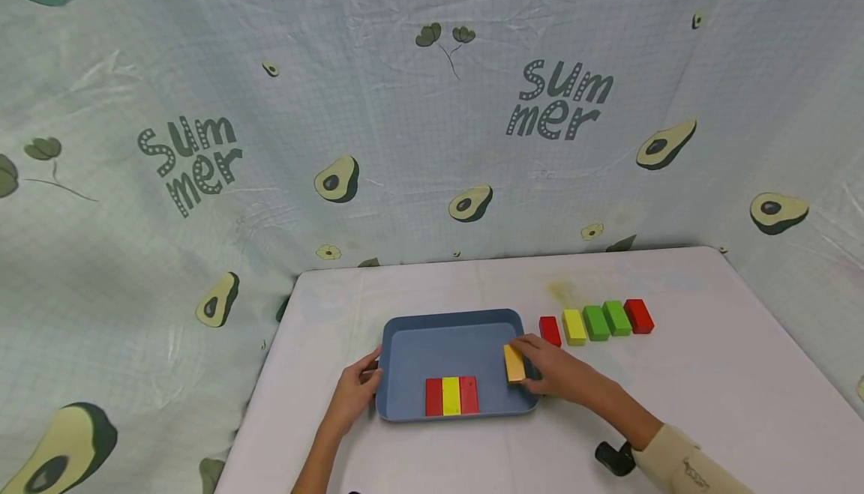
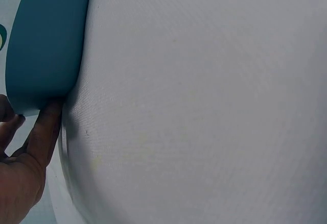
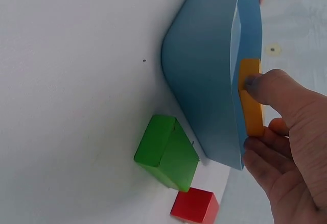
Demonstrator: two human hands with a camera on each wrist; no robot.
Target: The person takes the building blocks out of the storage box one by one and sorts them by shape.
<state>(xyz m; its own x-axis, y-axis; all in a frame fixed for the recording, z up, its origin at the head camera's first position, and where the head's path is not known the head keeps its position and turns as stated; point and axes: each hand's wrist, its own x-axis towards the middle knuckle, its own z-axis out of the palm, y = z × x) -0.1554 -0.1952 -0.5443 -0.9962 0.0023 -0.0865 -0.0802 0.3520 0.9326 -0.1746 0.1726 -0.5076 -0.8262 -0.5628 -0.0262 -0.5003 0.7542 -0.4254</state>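
An orange block (image 1: 514, 365) is pinched between thumb and fingers by the right hand (image 1: 560, 370), at the right end of the blue tray (image 1: 445, 344). The tray's left edge is touched by the left hand (image 1: 354, 391), its fingers loose. Three blocks (image 1: 451, 396) are lined up inside.

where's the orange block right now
In the head view, the orange block is pinched in the right hand at the right side of the blue tray, right of its red-yellow-red block row.
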